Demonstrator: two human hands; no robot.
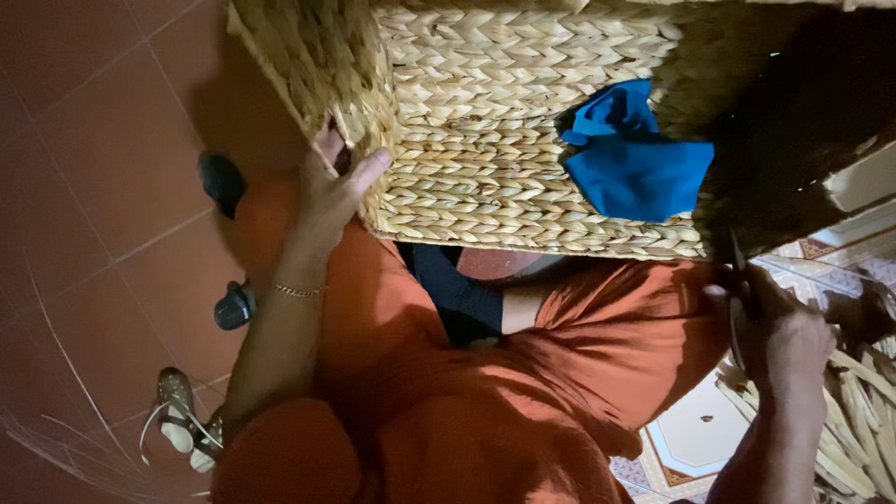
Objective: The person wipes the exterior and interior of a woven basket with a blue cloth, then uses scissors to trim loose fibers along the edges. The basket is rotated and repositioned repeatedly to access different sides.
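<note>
A large woven straw basket point(485, 140) rests on my lap, its open inside facing me. My left hand point(331, 182) grips the basket's left corner, fingers hooked over the rim and thumb pressed on the weave. A crumpled blue cloth point(635, 159) lies inside the basket toward the right. My right hand point(779, 336) is closed around a thin dark tool point(737, 271) at the basket's lower right edge; I cannot make out what kind of tool it is. The basket's right side is in deep shadow.
My orange clothing point(485, 401) fills the lower middle. Dark shoes point(224, 182) and a sandal point(177, 411) lie on the red tiled floor point(93, 187) at left. Pale dried fibre strips point(859, 420) are piled at lower right on patterned tiles point(691, 439). Loose thin strands lie at lower left.
</note>
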